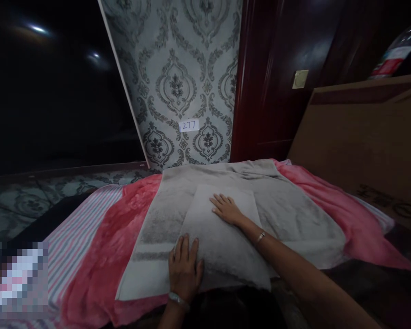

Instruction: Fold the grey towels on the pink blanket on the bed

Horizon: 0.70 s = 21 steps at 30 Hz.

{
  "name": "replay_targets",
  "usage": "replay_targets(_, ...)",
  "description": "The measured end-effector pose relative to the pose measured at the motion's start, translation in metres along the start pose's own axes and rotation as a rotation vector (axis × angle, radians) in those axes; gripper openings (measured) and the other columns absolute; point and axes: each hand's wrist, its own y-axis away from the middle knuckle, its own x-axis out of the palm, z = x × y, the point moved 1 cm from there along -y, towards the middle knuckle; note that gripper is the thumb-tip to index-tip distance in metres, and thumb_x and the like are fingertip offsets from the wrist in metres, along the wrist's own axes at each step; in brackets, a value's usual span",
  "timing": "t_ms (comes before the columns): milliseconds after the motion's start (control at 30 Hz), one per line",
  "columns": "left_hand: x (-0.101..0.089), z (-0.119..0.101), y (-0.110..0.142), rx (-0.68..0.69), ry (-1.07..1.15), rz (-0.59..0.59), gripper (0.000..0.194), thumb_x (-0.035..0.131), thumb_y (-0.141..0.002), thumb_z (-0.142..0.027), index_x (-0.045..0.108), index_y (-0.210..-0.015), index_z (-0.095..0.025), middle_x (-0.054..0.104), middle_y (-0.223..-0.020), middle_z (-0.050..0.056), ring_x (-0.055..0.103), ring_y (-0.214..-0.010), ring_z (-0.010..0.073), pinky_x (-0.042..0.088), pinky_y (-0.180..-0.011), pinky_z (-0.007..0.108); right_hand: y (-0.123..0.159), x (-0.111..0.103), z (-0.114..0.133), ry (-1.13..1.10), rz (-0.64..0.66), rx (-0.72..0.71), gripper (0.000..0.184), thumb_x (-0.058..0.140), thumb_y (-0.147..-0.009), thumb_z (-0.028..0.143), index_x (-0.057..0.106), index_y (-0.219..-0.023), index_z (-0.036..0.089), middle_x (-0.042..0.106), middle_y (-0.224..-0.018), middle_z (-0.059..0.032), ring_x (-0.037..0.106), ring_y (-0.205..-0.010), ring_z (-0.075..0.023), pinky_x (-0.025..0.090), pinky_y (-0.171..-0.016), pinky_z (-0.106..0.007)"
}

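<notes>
Left hand (185, 269) spread flat, palm down on near left edge of small pale cloth (226, 242); right hand (228, 210) open, pressing cloth's far part, gripping nothing. Cloth lies atop larger grey towel (294, 214), red blanket (130, 228) showing left and right.

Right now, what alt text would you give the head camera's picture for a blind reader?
A person's left hand and right hand rest on gray cloth layered over pink fabric and striped fabric, before a patterned wall.
</notes>
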Motion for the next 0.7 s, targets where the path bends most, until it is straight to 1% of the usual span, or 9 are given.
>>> replay_targets(67, 0.000, -0.002, -0.001, -0.026, 0.033, 0.008, 0.051, 0.050, -0.092, -0.029, 0.057, -0.142, -0.025, 0.052, -0.151, 0.013, 0.045, -0.140, 0.0337, 0.040, -0.105, 0.050, 0.039, 0.012, -0.018, -0.040, -0.034, 0.000, 0.058, 0.031, -0.102, 0.049, 0.036, -0.157, 0.031, 0.023, -0.166, -0.0046, 0.018, -0.153, -0.0265, 0.020, -0.121, -0.053)
replay_targets(133, -0.003, -0.005, -0.003, -0.050, 0.078, 0.006, 0.050, 0.050, -0.092, -0.030, 0.059, -0.141, -0.026, 0.054, -0.150, 0.012, 0.046, -0.139, 0.0336, 0.041, -0.105, 0.051, 0.076, 0.025, -0.041, -0.121, -0.109, 0.074, 0.058, 0.037, -0.099, 0.049, 0.043, -0.153, 0.029, 0.027, -0.165, -0.0061, 0.020, -0.153, -0.0281, 0.022, -0.121, -0.054)
replay_targets(233, -0.012, -0.007, -0.009, -0.109, 0.213, -0.025, 0.044, 0.050, -0.093, -0.033, 0.064, -0.134, -0.026, 0.050, -0.152, 0.011, 0.043, -0.141, 0.0326, 0.040, -0.110, 0.052, 0.119, 0.043, -0.071, -0.349, -0.353, 0.267, 0.067, 0.048, -0.091, 0.053, 0.047, -0.150, 0.022, 0.038, -0.160, -0.0120, 0.027, -0.150, -0.0313, 0.026, -0.120, -0.056)
replay_targets(300, -0.020, -0.001, -0.016, -0.235, 0.373, -0.073, 0.041, 0.048, -0.094, -0.039, 0.068, -0.127, -0.024, 0.045, -0.156, 0.010, 0.041, -0.143, 0.0319, 0.038, -0.114, 0.052, 0.138, 0.050, -0.080, -0.570, -0.532, 0.371, 0.076, 0.051, -0.087, 0.057, 0.042, -0.152, 0.019, 0.042, -0.157, -0.0151, 0.035, -0.147, -0.0315, 0.032, -0.118, -0.056)
replay_targets(367, -0.026, 0.012, -0.027, -0.451, 0.597, -0.101, 0.043, 0.047, -0.094, -0.045, 0.069, -0.121, -0.021, 0.049, -0.151, 0.013, 0.046, -0.139, 0.0305, 0.039, -0.114, 0.050, 0.150, 0.055, -0.078, -0.814, -0.616, 0.421, 0.084, 0.051, -0.085, 0.059, 0.034, -0.156, 0.017, 0.042, -0.156, -0.0172, 0.041, -0.144, -0.0304, 0.038, -0.115, -0.054)
replay_targets(467, -0.030, 0.038, -0.046, -0.802, 1.018, -0.009, 0.050, 0.059, -0.083, -0.052, 0.068, -0.118, -0.016, 0.070, -0.120, 0.013, 0.064, -0.114, 0.0269, 0.050, -0.100, 0.043, 0.156, 0.055, -0.066, -1.107, -0.606, 0.449, 0.085, 0.053, -0.085, 0.055, 0.029, -0.158, 0.017, 0.045, -0.154, -0.0183, 0.045, -0.141, -0.0283, 0.043, -0.112, -0.051)
replay_targets(567, -0.033, 0.058, -0.067, -1.042, 1.325, 0.200, 0.057, 0.077, -0.065, -0.048, 0.068, -0.109, -0.014, 0.073, -0.084, 0.005, 0.067, -0.075, 0.0190, 0.053, -0.069, 0.032, 0.156, 0.047, -0.058, -1.262, -0.602, 0.459, 0.078, 0.057, -0.081, 0.049, 0.040, -0.151, 0.018, 0.054, -0.147, -0.0169, 0.051, -0.136, -0.0275, 0.047, -0.109, -0.049)
replay_targets(633, -0.035, 0.062, -0.078, -1.086, 1.429, 0.324, 0.049, 0.082, -0.059, -0.043, 0.070, -0.096, -0.014, 0.069, -0.070, 0.001, 0.062, -0.061, 0.0149, 0.048, -0.058, 0.026, 0.155, 0.040, -0.056, -1.360, -0.564, 0.457, 0.069, 0.058, -0.079, 0.047, 0.052, -0.141, 0.018, 0.065, -0.133, -0.0150, 0.061, -0.124, -0.0278, 0.052, -0.103, -0.048)
replay_targets(700, -0.036, 0.059, -0.087, -1.055, 1.490, 0.412, 0.039, 0.084, -0.058, -0.039, 0.069, -0.083, -0.013, 0.068, -0.065, 0.001, 0.061, -0.058, 0.0141, 0.047, -0.055, 0.025, 0.155, 0.033, -0.054, -1.465, -0.487, 0.441, 0.054, 0.060, -0.077, 0.044, 0.063, -0.125, 0.018, 0.074, -0.114, -0.0126, 0.069, -0.110, -0.0282, 0.057, -0.096, -0.047)
